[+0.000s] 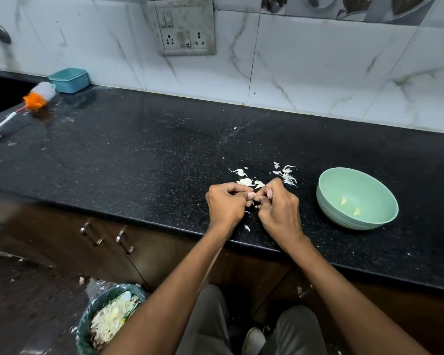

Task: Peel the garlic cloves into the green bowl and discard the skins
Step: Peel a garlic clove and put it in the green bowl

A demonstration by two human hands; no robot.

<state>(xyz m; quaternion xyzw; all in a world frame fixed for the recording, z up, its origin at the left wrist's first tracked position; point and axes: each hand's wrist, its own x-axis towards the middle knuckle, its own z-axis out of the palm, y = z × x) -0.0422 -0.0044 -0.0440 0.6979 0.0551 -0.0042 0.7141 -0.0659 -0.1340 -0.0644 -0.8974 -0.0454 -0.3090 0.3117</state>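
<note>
whatever the left hand and right hand pinch is hidden.

Your left hand and right hand meet, fingers curled, over the black speckled stone tabletop; the round pale-green plastic bowl sits right.

Even indoor light, sharp ctr, fisheye-bent edges.

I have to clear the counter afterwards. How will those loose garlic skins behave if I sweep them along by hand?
The garlic skins look thin, curled and papery, so probably very light and floppy. They lie scattered in small flakes on the counter, so a push would likely scatter some rather than gather them. Some may cling to fingers.
</note>
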